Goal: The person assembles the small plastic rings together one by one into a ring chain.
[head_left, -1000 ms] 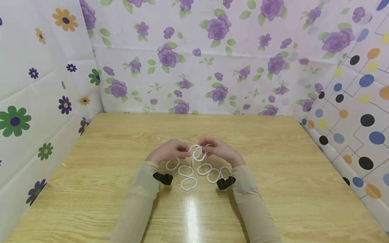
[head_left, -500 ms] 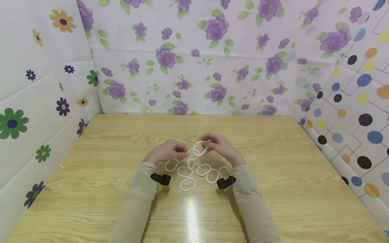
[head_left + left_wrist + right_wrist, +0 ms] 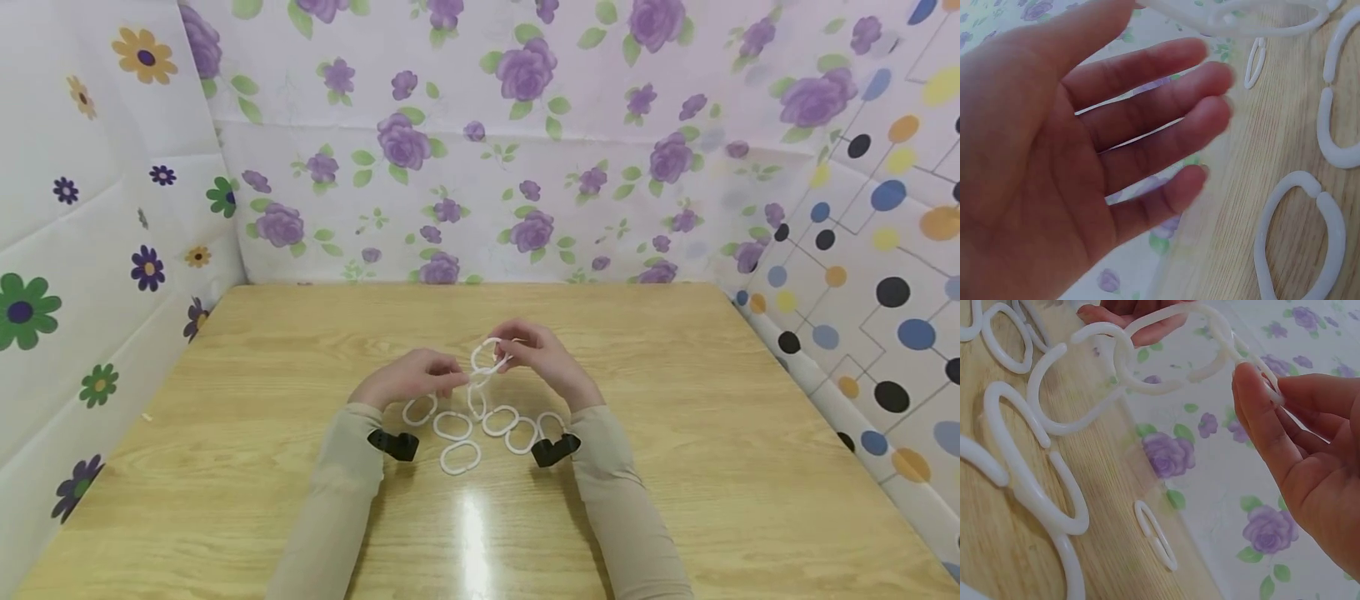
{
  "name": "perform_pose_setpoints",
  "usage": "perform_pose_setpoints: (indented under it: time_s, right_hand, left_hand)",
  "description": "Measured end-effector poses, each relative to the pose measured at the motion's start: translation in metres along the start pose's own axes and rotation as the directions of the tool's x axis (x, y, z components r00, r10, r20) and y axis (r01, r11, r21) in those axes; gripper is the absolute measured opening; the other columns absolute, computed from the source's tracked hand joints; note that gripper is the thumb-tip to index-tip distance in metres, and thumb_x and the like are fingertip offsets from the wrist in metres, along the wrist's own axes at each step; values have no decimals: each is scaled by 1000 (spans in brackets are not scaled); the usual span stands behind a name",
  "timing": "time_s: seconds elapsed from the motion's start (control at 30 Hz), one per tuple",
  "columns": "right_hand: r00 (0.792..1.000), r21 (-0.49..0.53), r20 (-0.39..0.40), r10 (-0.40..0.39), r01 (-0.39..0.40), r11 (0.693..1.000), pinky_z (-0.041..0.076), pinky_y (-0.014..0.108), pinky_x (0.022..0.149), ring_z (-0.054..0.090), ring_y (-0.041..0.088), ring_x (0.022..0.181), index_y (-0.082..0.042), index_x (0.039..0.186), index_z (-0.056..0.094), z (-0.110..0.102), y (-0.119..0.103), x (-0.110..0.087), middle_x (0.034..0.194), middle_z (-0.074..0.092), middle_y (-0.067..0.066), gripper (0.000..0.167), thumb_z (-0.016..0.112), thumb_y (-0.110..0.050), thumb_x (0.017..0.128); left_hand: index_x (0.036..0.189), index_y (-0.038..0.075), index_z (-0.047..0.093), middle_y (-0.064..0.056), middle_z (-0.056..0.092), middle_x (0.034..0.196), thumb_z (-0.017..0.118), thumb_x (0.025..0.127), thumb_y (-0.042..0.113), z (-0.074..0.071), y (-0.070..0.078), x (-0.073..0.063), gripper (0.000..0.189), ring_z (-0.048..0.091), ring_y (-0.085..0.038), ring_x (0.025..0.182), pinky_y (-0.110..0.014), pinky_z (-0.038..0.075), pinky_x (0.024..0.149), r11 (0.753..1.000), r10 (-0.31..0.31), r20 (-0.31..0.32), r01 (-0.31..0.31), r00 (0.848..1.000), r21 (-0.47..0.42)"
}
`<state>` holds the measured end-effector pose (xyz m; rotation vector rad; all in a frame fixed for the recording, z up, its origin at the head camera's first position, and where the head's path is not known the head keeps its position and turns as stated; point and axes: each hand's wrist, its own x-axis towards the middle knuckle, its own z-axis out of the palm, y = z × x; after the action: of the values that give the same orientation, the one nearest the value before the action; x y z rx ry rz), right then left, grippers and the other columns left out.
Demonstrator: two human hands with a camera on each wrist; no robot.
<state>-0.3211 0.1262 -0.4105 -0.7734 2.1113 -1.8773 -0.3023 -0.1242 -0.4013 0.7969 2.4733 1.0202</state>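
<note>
My right hand [image 3: 542, 358] pinches a white plastic chain link [image 3: 1272, 395] between thumb and fingertips, raised above the table. Threaded through it is a second link [image 3: 1154, 388], and from that dangles a third, C-shaped link [image 3: 1075, 427]. To the left, my left hand [image 3: 414, 377] hovers close to these links with its fingers apart and nearly straight. In the left wrist view, its thumb points at a link [image 3: 1272, 30] along the top edge; whether they touch is unclear.
Below the hands, loose links lie on the wooden table [image 3: 300, 333], such as one link [image 3: 453, 439] and another link [image 3: 453, 473] nearer me. Several overlapping links [image 3: 512, 447] lie by the right wrist. Farther back is another link [image 3: 1155, 535]. Patterned cloth [image 3: 465, 208] walls three sides.
The right hand has risen slightly away from me, lifting the joined links. The left fingers have parted from them a little, and the lowest link now hangs down between the hands.
</note>
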Motion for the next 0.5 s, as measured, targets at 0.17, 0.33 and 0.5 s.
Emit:
perform_pose_setpoints:
  time_s: [0.17,0.33,0.5]
  right_hand:
    - [999,17,36,5,-6,1000,57,37,84,66,15,89,6,121,54,3,0,0,100,60,12,26,54,-6,98]
    - [997,24,68,29,-31,999,56,39,87,66,17,93,4,121,54,6,0,0,104,59,13,26,56,-8,97]
    - [995,-8,92,37,-36,999,56,42,87,65,18,95,1,121,56,5,-2,0,106,60,18,25,56,-9,98]
  left_hand:
    - [103,7,65,-5,65,79,48,102,35,2,2,2,33,60,-17,75,-32,47,77,999,46,-81,-46,996,2]
    - [93,2,62,-5,62,75,50,102,29,4,4,3,31,57,-17,72,-31,45,73,997,72,-135,-76,988,-19]
    - [89,2,62,-4,61,73,52,101,23,5,4,3,27,58,-22,71,-31,45,70,997,65,-158,-70,985,-30]
